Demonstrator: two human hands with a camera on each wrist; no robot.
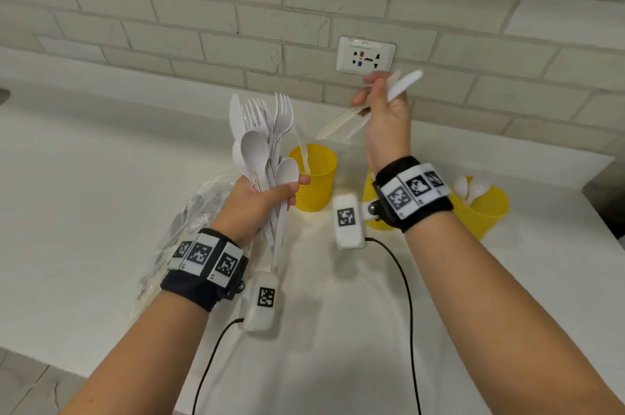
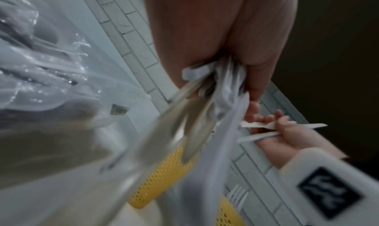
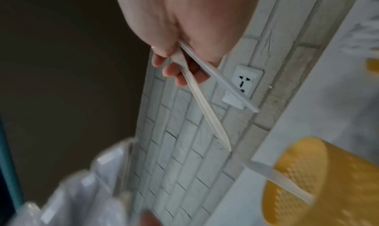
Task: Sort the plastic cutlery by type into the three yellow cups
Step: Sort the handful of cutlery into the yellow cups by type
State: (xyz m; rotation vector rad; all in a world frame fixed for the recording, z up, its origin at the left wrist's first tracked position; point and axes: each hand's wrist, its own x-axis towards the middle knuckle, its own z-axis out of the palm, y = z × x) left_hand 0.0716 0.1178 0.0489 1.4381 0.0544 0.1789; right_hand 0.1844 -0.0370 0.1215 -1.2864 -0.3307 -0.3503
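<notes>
Right hand (image 1: 384, 116): pinching two knives (image 1: 368, 110), raised above the cups
Left hand (image 1: 260, 201): fist round a mixed cutlery bunch (image 1: 263, 144)
Left cup (image 1: 316, 177): one knife inside

yellow mesh cups (image 1: 314, 177), white cutlery (image 1: 267, 144), grey-white brick wall (image 1: 203, 8)

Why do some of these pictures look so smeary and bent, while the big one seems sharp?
Head view: mostly sharp, though the wide lens bows the brick wall. Left wrist view: the bundle of cutlery near the lens is smeared, and the plastic bag shows glare. Right wrist view: the two knives are fairly clear, while the yellow cup and lower left corner are blurred.
</notes>
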